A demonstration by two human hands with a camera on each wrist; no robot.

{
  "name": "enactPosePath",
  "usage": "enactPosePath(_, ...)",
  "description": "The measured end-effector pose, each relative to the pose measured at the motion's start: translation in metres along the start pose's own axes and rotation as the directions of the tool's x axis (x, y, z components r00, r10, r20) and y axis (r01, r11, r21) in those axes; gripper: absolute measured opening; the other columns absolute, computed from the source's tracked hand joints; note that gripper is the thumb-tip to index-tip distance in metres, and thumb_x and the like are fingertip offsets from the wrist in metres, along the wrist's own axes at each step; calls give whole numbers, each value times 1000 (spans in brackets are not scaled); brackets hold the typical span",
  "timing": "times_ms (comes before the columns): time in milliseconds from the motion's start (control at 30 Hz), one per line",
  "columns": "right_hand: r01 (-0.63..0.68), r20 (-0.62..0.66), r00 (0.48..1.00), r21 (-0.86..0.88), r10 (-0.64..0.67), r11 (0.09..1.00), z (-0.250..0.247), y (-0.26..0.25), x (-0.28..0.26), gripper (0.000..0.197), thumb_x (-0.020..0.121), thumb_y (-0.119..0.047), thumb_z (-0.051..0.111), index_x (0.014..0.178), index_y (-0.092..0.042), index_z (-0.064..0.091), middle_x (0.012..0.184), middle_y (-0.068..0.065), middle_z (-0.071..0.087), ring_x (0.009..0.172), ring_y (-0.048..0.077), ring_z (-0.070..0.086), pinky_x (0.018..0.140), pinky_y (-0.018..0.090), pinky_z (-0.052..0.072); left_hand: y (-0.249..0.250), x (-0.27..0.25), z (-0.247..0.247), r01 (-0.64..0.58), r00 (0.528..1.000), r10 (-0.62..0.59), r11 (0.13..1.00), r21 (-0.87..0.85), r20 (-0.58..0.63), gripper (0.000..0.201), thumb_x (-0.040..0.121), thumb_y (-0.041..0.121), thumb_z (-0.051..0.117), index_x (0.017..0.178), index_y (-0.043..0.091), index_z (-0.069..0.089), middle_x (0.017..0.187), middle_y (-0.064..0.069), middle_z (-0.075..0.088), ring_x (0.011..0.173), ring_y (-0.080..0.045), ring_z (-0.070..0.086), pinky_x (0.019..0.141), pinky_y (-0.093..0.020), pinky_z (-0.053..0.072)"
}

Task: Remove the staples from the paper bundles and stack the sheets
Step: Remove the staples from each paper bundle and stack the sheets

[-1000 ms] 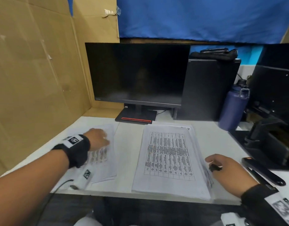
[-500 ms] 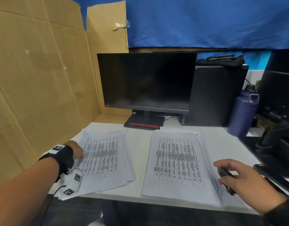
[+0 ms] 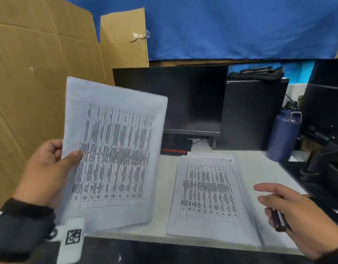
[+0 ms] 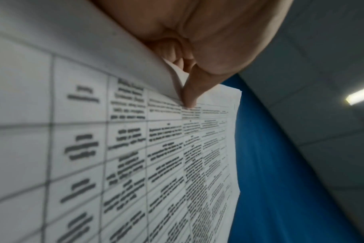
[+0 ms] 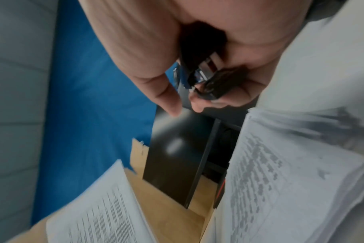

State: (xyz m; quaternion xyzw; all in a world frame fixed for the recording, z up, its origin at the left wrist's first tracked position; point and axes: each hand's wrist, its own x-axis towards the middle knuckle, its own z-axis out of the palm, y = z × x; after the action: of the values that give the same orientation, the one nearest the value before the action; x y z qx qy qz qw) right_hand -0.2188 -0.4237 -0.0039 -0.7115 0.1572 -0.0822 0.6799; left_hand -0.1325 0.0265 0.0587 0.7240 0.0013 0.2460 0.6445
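At the left edge of a raised paper bundle [image 3: 115, 155], the left hand [image 3: 44, 172] pinches the sheets, thumb [image 4: 190, 92] pressed on the printed front and the other fingers behind. That bundle is lifted clear of the white desk [image 3: 164, 180], tilted, its printed table facing the person; the staple cannot be made out. To the right of the lifted bundle, a stack of sheets [image 3: 208, 195] with the same printed table lies flat on the desk. Right of that stack, the right hand [image 3: 299, 214] hovers above the desk's edge, its lower fingers curled round a small black staple remover [image 5: 208, 82] with metal jaws, while the forefinger and thumb [image 5: 166, 95] reach out straight toward the stack. Behind the stack stands a dark monitor [image 3: 183, 100], with a black computer case [image 3: 254, 115] and a purple water bottle [image 3: 284, 134] to its right. Brown cardboard [image 3: 40, 73] walls off the side left of the lifted bundle, under a blue cloth [image 3: 240, 27].
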Motion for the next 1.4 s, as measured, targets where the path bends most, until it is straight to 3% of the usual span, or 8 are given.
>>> enactPosePath(167,280,179,955,-271,-237,921,20,-31,-39,92,32,-96,67,113,-51,68,90,-16,70,60,7,62,54,17,49,18,-49,42,129,965,-73,969,-210,253,20,86,6,68,101,16,62,88,-10,80,68,-25,77,61,-41,66)
enactPosePath(433,198,267,958,-362,-102,911,15,-22,-33,14,90,-9,71,92,-21,78,73,-1,76,57,6,66,55,15,49,-10,-103,110,369,810,-271,925,-93,520,31,90,23,67,120,15,68,113,-7,80,105,-29,77,97,-53,58)
enactPosePath(567,125,299,954,-335,-20,934,15,-9,-27,18,89,0,68,99,-12,78,96,-5,81,90,10,76,69,14,54,-8,-95,127,455,823,-329,870,-192,463,28,104,29,53,119,13,72,110,-11,80,104,-29,77,96,-48,57)
enactPosePath(800,79,172,985,-283,-30,956,11,4,-16,11,89,-8,72,79,-10,76,79,20,75,63,31,66,54,31,46,-5,-86,140,552,802,-395,777,-302,448,27,101,18,60,120,1,71,113,-24,77,108,-40,74,104,-58,52)
enactPosePath(900,-40,-22,999,188,45,981,2,4,-5,10,87,-10,65,92,-2,70,76,25,64,54,26,49,53,32,39,-11,-88,141,575,792,-412,751,-325,450,31,99,17,63,122,-2,70,116,-26,75,112,-43,72,107,-61,50)
enactPosePath(1033,-166,113,986,589,122,791,-9,-12,-7,53,47,-11,53,97,1,66,74,18,62,59,24,54,56,36,48,-15,-102,141,600,775,-417,722,-345,474,42,88,20,68,122,-4,69,117,-31,73,112,-50,69,98,-59,56)
enactPosePath(1233,-19,397,917,117,-29,993,45,-22,-62,32,62,-10,61,94,-16,59,67,23,58,45,32,50,49,34,44,-18,-145,149,669,684,-382,669,-325,622,42,84,19,70,117,-8,70,113,-33,73,98,-41,73,87,-50,62)
enactPosePath(1400,358,403,890,-331,-212,873,63,-4,-78,42,94,-31,61,104,-62,34,108,-28,68,99,-4,64,92,23,48,-14,-168,158,668,670,-346,667,-330,657,35,85,18,75,107,-9,70,107,-37,72,89,-40,70,89,-57,58)
